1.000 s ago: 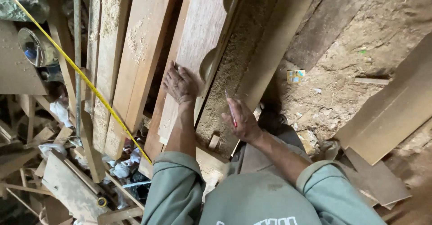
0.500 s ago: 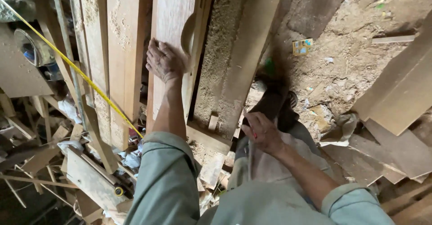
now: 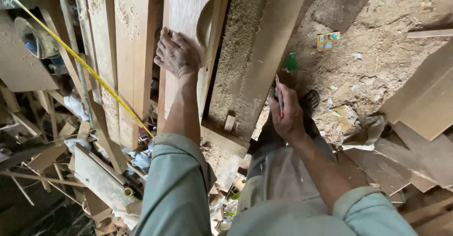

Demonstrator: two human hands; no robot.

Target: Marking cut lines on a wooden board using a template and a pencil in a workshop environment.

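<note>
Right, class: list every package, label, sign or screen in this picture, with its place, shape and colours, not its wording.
Small packet: lying on the sawdust-strewn ground at upper right, flattened rectangle, yellow with blue and red patches.
No signs or screens show.

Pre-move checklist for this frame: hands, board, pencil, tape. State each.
1. Left hand flat on the board: ok, palm and fingers rest on its face.
2. Right hand holds the pencil: ok, it sits between the fingers, hand off the wood, near the leg.
3. Board face free at the curved cut-out: ok, the hand lies beside it, not over it.
4. Yellow tape measure within reach: cannot tell, it runs diagonally left of the boards; neither hand touches it.
5. Footing: not ok, offcuts and sawdust cover the ground around the shoe.
</note>
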